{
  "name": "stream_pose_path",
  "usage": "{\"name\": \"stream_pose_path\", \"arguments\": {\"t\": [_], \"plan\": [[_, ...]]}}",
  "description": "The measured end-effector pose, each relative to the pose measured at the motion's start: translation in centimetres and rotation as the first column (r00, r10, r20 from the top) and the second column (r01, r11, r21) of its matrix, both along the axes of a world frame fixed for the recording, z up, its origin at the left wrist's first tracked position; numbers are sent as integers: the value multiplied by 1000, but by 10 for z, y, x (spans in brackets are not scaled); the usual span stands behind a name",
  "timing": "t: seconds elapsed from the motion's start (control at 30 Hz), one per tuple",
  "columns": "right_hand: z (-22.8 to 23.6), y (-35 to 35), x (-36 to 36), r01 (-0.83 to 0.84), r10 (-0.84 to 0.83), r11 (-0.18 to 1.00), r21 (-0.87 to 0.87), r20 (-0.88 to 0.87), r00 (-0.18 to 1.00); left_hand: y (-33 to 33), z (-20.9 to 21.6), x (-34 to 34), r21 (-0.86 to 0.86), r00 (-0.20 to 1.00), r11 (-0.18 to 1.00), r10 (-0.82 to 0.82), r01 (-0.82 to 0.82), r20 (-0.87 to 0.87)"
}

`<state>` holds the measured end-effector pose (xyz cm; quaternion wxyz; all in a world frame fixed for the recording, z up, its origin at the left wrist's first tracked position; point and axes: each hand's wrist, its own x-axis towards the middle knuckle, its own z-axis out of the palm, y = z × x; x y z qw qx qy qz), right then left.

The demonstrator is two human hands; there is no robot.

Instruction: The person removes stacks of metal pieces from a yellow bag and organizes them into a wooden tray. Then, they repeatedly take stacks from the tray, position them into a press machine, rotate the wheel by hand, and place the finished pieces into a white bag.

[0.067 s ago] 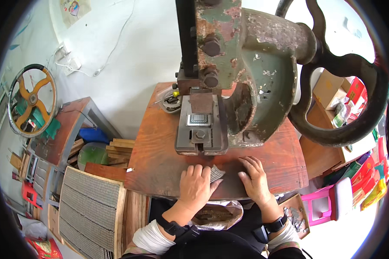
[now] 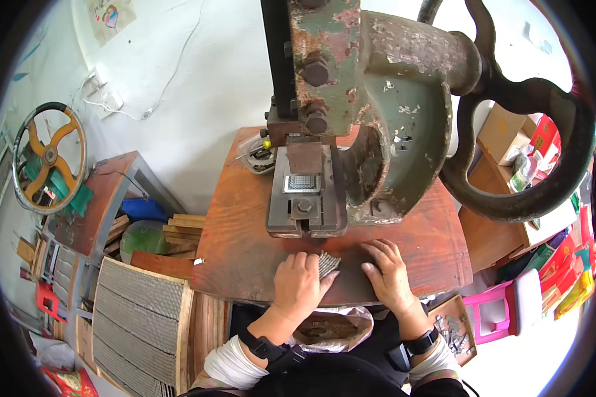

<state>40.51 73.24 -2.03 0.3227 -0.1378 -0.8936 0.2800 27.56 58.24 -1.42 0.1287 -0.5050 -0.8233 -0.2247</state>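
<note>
My left hand (image 2: 298,281) is closed round a small bundle of thin grey strips (image 2: 329,264), whose ends fan out between thumb and fingers. It rests on the front part of a reddish-brown wooden table (image 2: 232,245). To its right, my right hand (image 2: 391,278) lies on the tabletop, fingers apart, holding nothing. Just beyond both hands stands a heavy screw press (image 2: 404,132) with chipped green paint. A small patterned metal piece (image 2: 302,183) lies on the press's steel bed (image 2: 281,215), below the upper block (image 2: 305,157).
The press's large dark handwheel (image 2: 546,208) reaches over the right side. Behind the bed is a clear tub (image 2: 258,159) of tools. An open bag (image 2: 338,331) sits at my lap. A framed panel of grey strips (image 2: 136,317) leans at left; a tray of metal pieces (image 2: 453,331) is at right.
The bundle of strips has turned slightly in my left hand, and its ends look more fanned. My right hand has hardly moved. The whole view has shifted a little.
</note>
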Motion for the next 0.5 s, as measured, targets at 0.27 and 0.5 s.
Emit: {"name": "stream_pose_path", "arguments": {"t": [0.27,0.5], "plan": [[-7,-3,-2,39,-40,999,-20,-44,998,-45,-2,-19,486,-588,732,-677,-477,443],[83,9,82,808,-263,526,267,-852,452,-54,-5,-19,476,-644,686,-711,-550,281]]}}
